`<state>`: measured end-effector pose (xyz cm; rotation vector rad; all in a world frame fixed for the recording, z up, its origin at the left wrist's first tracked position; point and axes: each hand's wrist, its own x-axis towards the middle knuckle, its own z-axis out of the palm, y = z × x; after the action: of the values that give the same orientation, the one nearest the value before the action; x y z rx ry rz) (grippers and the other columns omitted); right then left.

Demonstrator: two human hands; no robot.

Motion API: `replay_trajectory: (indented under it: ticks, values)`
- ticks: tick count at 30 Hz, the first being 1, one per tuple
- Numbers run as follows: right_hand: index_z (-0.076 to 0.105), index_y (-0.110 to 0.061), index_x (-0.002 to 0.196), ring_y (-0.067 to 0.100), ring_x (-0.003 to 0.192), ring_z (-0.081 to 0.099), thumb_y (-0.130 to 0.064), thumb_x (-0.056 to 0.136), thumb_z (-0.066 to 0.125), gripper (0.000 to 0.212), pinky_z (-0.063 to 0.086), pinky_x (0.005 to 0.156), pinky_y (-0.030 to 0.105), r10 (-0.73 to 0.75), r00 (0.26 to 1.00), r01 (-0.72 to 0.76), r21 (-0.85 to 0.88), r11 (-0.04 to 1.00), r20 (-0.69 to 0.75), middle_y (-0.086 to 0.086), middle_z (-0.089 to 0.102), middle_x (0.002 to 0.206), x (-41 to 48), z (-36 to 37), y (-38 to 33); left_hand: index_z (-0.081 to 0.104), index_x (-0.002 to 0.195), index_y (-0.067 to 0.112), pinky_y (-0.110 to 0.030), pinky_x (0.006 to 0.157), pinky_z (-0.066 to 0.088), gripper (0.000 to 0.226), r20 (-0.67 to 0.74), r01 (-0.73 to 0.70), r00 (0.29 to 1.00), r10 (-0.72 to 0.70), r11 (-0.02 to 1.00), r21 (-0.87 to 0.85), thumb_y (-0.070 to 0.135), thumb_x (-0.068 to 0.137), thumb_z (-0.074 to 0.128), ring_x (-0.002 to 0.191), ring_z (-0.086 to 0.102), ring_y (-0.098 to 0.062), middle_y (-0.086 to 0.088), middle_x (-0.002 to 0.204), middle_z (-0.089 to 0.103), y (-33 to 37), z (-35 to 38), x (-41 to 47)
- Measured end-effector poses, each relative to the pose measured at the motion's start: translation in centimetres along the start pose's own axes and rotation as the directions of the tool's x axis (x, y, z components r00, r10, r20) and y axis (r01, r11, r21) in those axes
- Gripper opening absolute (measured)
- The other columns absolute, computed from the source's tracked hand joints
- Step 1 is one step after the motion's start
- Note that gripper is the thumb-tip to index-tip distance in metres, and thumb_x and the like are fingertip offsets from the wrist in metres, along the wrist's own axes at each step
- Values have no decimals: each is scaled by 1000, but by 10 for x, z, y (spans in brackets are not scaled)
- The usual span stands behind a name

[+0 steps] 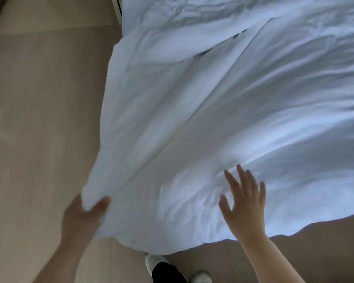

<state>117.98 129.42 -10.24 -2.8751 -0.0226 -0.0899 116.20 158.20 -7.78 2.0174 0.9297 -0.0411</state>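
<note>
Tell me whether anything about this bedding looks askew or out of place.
The white duvet lies crooked and rumpled: a long fold runs diagonally across it, and the corner gripped by the left hand hangs out over the floor. Creases bunch near the open right hand. Nothing looks spilled or torn.

Lighting: dim, cool daylight, brightest on duvet (213,160) just beyond right hand (243,203). Left hand (84,213) shadowed, motion-blurred. Floor (39,119) left of it smeared. Wide-angle bending at edges.
</note>
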Motion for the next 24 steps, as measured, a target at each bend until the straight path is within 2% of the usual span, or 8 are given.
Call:
replay_trajectory:
  ticks: [2, 4, 6, 9, 14, 17, 21, 24]
  values:
    - [38, -21, 133, 27, 136, 31, -43, 71, 35, 66, 18, 110, 48, -28, 965, 65, -134, 989, 263, 7, 41, 143, -9, 17, 13, 60, 99, 12, -26, 69, 39, 40, 130, 107, 983, -132, 977, 184, 41, 71, 60, 82, 56, -23, -10, 94, 63, -14, 28, -5]
    - [20, -20, 146, 18, 145, -4, -45, 73, 36, 79, 2, 111, 41, 1, 899, 76, -156, 985, 439, 11, 27, 151, -11, 22, 21, 56, 91, 16, -29, 72, 40, 35, 206, 110, 960, -189, 932, 344, 45, 73, 52, 78, 54, -22, -7, 88, 61, -12, 42, 11]
    - [4, -22, 149, 11, 139, -23, -39, 89, 36, 70, -11, 111, 40, 20, 865, 67, -155, 986, 501, 9, 3, 157, 1, 16, 18, 56, 83, 18, -28, 71, 39, 21, 259, 44, 952, -160, 914, 404, 39, 81, 55, 79, 56, -23, -7, 87, 61, 0, 39, 25]
    - [9, -30, 147, 12, 144, -9, -36, 96, 34, 58, -8, 115, 40, 70, 778, -19, -88, 996, 625, -5, -9, 157, 14, -8, 6, 53, 78, 25, -27, 71, 37, 23, 377, -65, 925, -46, 958, 278, 41, 62, 49, 82, 54, -21, -2, 88, 58, 8, 27, 23]
    - [52, -14, 127, 23, 121, 50, -24, 93, 39, 39, 32, 104, 31, 313, 940, -333, 171, 927, 135, 3, 56, 130, 40, -37, -39, 52, 82, 36, -27, 77, 42, 12, 541, -153, 840, -35, 942, 298, 46, 78, 54, 98, 59, -19, 4, 98, 63, 4, 18, 28]
    - [54, -2, 126, 38, 119, 52, -40, 79, 38, 62, 39, 99, 46, 142, 982, -118, 188, 975, -123, 19, 54, 130, 88, -26, -99, 53, 105, 36, -19, 90, 41, 41, 681, -287, 732, -40, 887, 361, 55, 70, 61, 114, 56, -12, 6, 120, 61, 10, 12, 56]
    - [-5, -25, 148, 26, 144, -10, -59, 88, 37, 81, -2, 115, 46, 165, 893, -218, 81, 973, 420, 3, -10, 157, 161, 27, -182, 59, 80, 50, -1, 81, 35, 53, 867, -391, 480, -132, 853, 346, 87, 44, 57, 103, 54, 4, 18, 102, 61, 22, -20, 123]
    - [-10, -31, 147, 30, 140, -25, -61, 89, 33, 78, -36, 94, 47, 345, 804, -325, -128, 937, 485, 2, -27, 153, 190, 81, -215, 64, 89, 34, -7, 85, 36, 21, 846, -472, 532, -50, 812, 344, 51, 85, 53, 109, 55, 0, 10, 101, 62, 42, -54, 198]
